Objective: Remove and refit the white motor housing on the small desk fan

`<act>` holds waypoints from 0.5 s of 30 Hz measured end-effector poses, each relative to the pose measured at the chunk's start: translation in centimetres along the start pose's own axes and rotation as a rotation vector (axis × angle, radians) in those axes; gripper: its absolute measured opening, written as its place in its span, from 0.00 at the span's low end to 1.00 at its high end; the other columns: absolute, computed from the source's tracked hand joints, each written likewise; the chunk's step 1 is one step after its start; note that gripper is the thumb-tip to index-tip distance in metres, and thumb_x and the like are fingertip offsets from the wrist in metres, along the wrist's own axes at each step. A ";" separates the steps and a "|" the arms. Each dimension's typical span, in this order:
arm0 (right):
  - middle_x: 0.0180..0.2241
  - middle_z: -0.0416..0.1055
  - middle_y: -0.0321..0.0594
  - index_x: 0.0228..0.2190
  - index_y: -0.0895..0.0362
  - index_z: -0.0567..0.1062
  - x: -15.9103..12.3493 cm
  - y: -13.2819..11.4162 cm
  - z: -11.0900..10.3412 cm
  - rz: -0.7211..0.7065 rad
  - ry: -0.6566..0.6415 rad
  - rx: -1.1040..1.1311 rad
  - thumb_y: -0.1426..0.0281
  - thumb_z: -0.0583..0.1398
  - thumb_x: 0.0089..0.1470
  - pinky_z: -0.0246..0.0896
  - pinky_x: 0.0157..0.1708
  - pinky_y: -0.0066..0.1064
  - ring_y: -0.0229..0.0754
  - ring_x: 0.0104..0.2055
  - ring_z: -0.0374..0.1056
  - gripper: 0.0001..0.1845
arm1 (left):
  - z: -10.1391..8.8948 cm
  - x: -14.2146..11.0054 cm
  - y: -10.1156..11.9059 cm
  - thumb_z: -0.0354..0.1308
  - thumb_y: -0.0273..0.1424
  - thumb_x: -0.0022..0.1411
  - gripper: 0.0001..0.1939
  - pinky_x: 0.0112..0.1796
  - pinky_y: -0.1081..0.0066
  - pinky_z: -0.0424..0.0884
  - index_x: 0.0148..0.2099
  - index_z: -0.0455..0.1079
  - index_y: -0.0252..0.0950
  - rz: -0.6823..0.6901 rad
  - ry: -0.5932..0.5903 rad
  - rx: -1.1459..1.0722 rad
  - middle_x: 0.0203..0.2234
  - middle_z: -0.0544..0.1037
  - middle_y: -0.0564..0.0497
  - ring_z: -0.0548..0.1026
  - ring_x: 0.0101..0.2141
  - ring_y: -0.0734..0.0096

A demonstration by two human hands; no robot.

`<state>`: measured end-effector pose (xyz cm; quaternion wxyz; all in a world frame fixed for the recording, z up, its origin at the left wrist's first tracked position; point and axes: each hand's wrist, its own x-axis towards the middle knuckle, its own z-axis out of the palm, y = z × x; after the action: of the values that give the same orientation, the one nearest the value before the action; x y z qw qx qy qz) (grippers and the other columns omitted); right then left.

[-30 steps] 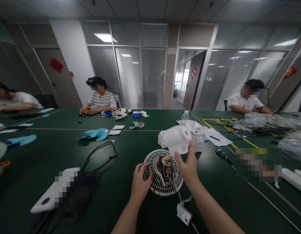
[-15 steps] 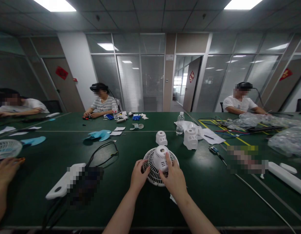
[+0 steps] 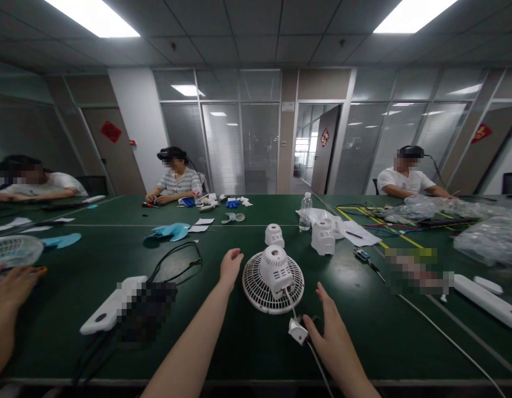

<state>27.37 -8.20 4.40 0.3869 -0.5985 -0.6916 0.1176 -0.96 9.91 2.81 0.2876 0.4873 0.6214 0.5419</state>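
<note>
A white fan guard (image 3: pixel 250 283) lies on the green table, with a white motor housing (image 3: pixel 276 269) standing on it. From the housing a white cord (image 3: pixel 290 304) runs down to a small white block (image 3: pixel 298 330), perhaps a switch or clip, at the near side of the guard. Just left of the guard's rim, my left hand (image 3: pixel 231 269) is raised with loosely bent fingers and nothing in it. My right hand (image 3: pixel 333 326) is open, thumb and fingers spread; its thumb comes close to the white block, and I cannot tell whether they touch.
Two more white housings (image 3: pixel 274 235) (image 3: pixel 323 237) and a water bottle (image 3: pixel 305 211) stand beyond the guard. A power strip (image 3: pixel 115 304) and blue fan blades (image 3: pixel 168 231) are to the left. Another person's hand (image 3: pixel 15 290) rests at far left. Plastic wrap (image 3: pixel 486 243) lies right.
Both hands have let go of the housing and guard. The left has moved off to the left, the right toward me and right, uncovering the cord and white block.
</note>
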 end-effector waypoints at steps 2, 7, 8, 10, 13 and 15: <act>0.62 0.53 0.46 0.64 0.50 0.42 -0.4 0.3 -0.4 -0.009 0.018 -0.023 0.61 0.52 0.58 0.51 0.61 0.47 0.49 0.64 0.53 0.38 | 0.7 1.1 -0.1 0.55 0.36 0.59 0.17 0.49 0.65 0.68 0.49 0.71 0.36 0.042 -0.021 0.000 0.46 0.76 0.44 0.74 0.46 0.64; 0.62 0.54 0.47 0.64 0.49 0.42 0.5 -0.4 0.5 -0.024 0.011 -0.081 0.61 0.53 0.57 0.53 0.60 0.48 0.50 0.63 0.55 0.39 | 1.6 2.2 -2.8 0.53 0.35 0.59 0.15 0.48 0.64 0.68 0.47 0.72 0.36 0.094 -0.061 0.032 0.43 0.78 0.45 0.75 0.44 0.64; 0.63 0.53 0.46 0.64 0.49 0.42 1.2 -0.8 1.0 -0.036 0.003 -0.091 0.61 0.54 0.57 0.53 0.60 0.48 0.50 0.63 0.54 0.40 | 1.5 2.4 -3.5 0.55 0.35 0.58 0.15 0.47 0.64 0.69 0.46 0.73 0.36 0.102 -0.083 0.044 0.42 0.78 0.46 0.75 0.43 0.64; 0.63 0.53 0.45 0.65 0.50 0.41 2.9 -2.0 2.5 -0.061 -0.020 -0.107 0.60 0.57 0.54 0.53 0.60 0.46 0.51 0.64 0.53 0.44 | 1.4 2.8 -4.7 0.56 0.34 0.57 0.14 0.47 0.64 0.69 0.44 0.73 0.37 0.120 -0.126 0.071 0.41 0.78 0.47 0.75 0.42 0.64; 0.63 0.53 0.47 0.65 0.52 0.41 5.9 -3.7 5.3 -0.041 -0.040 -0.140 0.58 0.63 0.47 0.54 0.59 0.47 0.55 0.63 0.54 0.52 | 1.3 3.4 -5.5 0.56 0.34 0.57 0.13 0.46 0.64 0.69 0.44 0.74 0.38 0.129 -0.166 0.114 0.41 0.78 0.47 0.75 0.41 0.64; 0.61 0.56 0.49 0.65 0.54 0.42 7.5 -4.1 6.7 -0.016 -0.030 -0.168 0.59 0.63 0.46 0.56 0.58 0.47 0.57 0.61 0.57 0.53 | 1.3 3.7 -5.6 0.56 0.35 0.57 0.13 0.45 0.65 0.69 0.44 0.74 0.38 0.129 -0.190 0.140 0.41 0.78 0.48 0.75 0.41 0.64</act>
<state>19.94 -0.31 5.39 0.3257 -0.6216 -0.7095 0.0651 -2.75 14.14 -2.27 0.2748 0.5942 0.5952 0.4660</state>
